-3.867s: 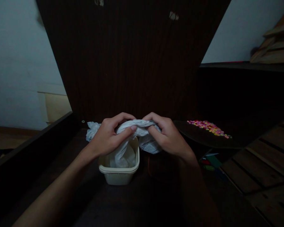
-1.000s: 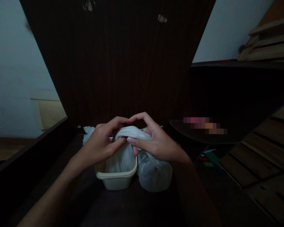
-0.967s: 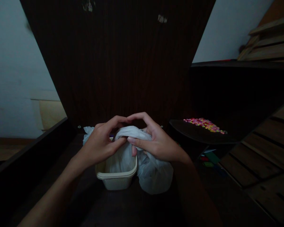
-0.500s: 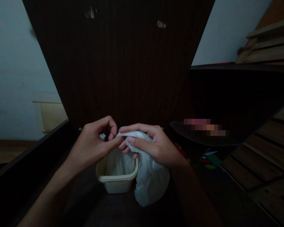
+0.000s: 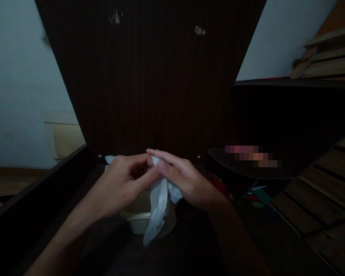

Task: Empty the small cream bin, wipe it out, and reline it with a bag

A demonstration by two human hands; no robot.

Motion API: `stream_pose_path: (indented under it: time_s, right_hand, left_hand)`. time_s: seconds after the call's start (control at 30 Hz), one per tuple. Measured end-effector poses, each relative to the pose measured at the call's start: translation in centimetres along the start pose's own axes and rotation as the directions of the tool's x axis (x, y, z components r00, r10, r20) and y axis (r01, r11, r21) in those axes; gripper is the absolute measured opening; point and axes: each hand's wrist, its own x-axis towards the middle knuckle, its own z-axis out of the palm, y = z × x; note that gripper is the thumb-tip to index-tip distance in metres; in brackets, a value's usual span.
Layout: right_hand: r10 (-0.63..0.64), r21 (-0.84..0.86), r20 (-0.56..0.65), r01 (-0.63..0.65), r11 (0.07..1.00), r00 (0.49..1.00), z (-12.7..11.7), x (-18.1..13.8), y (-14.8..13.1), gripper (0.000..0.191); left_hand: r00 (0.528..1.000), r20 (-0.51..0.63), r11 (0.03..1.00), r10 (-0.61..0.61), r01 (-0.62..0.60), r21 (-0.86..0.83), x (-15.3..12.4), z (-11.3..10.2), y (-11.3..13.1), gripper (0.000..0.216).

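Both of my hands meet over a small cream plastic basket (image 5: 138, 224) on a dark surface. My left hand (image 5: 120, 186) is curled, its fingers pinching the top of a thin white plastic bag (image 5: 158, 211). My right hand (image 5: 184, 180) grips the same bag from the right, thumb laid across the top. The bag hangs down in a narrow, gathered strip in front of the basket's right side. A corner of the bag (image 5: 109, 159) pokes out behind my left hand. Most of the basket is hidden by my hands.
A tall dark wooden panel (image 5: 149, 84) stands upright right behind the basket. A dark low rail (image 5: 40, 184) runs along the left. To the right sits a dark round tray (image 5: 247, 165) with small coloured pieces, coloured scraps (image 5: 255, 197) below it, and wooden slats (image 5: 324, 184).
The bag hung wide and puffy beside the basket a second ago; now it is drawn into a narrow strip. My hands have dropped lower and closer, covering more of the basket.
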Motion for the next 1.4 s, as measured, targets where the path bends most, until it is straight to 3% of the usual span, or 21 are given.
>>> stream_pose_path:
  time_s: [0.23,0.4,0.57,1.0,1.2,1.4]
  right_hand:
    - [0.008,-0.039,0.053,-0.006,0.999,0.999,0.0,-0.5,-0.1,0.060]
    - [0.031,-0.072,0.069,-0.026,0.997,0.997,0.0,-0.6,-0.6,0.064]
    - [0.013,-0.056,0.065,-0.009,0.998,0.998,0.0,-0.4,-0.6,0.057]
    - [-0.021,0.067,0.045,0.018,0.998,0.999,0.2,-0.3,-0.3,0.056]
    - [-0.049,0.094,0.040,0.045,0.995,0.998,0.2,-0.2,0.1,0.052]
    - [-0.071,0.083,0.015,0.070,0.994,0.997,0.0,0.3,0.6,0.051]
  left_hand:
    - [0.997,-0.040,0.990,-0.061,0.066,0.125,-0.2,0.1,-0.3,0.035]
    - [0.993,0.008,0.982,-0.114,0.112,0.154,-0.2,0.3,-0.3,0.031]
    - [0.995,0.038,0.994,-0.097,0.094,0.058,0.0,0.1,-0.3,0.026]
    - [0.995,-0.085,0.994,-0.059,0.050,-0.095,0.1,-0.2,-0.4,0.006]
    - [0.990,-0.130,0.995,-0.059,0.047,-0.088,0.1,-0.2,-0.4,0.011]
    - [0.995,-0.065,0.985,-0.075,0.064,-0.161,-0.2,-0.1,-0.2,0.019]
